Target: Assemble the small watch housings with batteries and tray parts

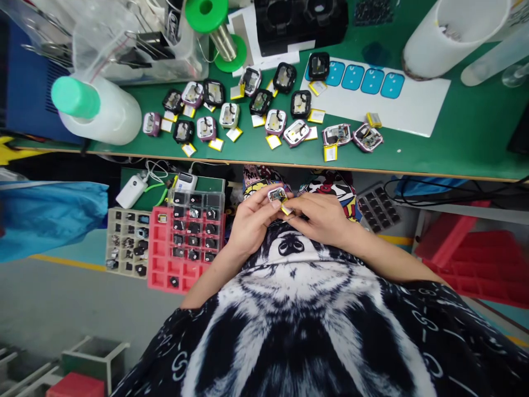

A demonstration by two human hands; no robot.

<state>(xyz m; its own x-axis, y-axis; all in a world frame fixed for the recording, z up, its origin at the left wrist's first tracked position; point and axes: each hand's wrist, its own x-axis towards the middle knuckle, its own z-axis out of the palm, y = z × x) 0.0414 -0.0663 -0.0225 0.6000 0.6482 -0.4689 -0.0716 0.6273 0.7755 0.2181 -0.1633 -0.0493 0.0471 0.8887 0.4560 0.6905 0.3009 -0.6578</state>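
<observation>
Just in front of the bench edge, my left hand [255, 219] is closed around an opened smartwatch case [276, 194] with a pale rim and a bare circuit board inside. A small yellow-edged battery [286, 209] hangs at its lower right side. My right hand [320, 217] comes in from the right, with thumb and fingers pinched at the battery; its fingertips partly cover it. Beyond my hands, several opened watch cases [206, 128] in black, purple and white lie on the green bench [256, 150], most with a battery beside them.
Left of my lap are a red tray [158, 249] and a beige tray [108, 237] of small parts. A white bottle [108, 113], a solder spool [225, 44], a white sheet [417, 113] with blue stickers and a white cup [430, 47] stand or lie on the bench.
</observation>
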